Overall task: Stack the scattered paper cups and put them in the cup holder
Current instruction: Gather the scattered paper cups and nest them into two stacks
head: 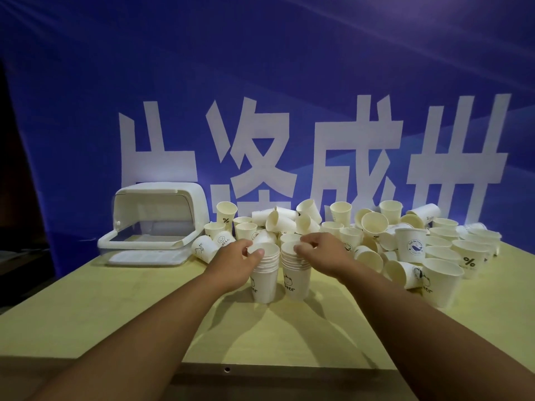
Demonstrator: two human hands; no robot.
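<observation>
Pale wooden tabletop (115, 314). On it, the left hand (236, 263) curled round a stack of white paper cups (265, 280), thumb on the top rim. The right hand (320, 250) pinched the rim of a second white cup stack (296, 280), which stood just beside the first. Behind lay loose white paper cups (411, 241), some upright, some toppled. At far left stood a white plastic cup holder (156, 221), lid raised. A blue banner (260, 68) hung beyond.

Near half of my desk (130, 299): bare, free passage to the cup holder (162, 188) front. Two cup stacks (265, 273) stand centre. Loose cups (411, 244) crowd the far edge and right, some just beside the holder's right corner.
</observation>
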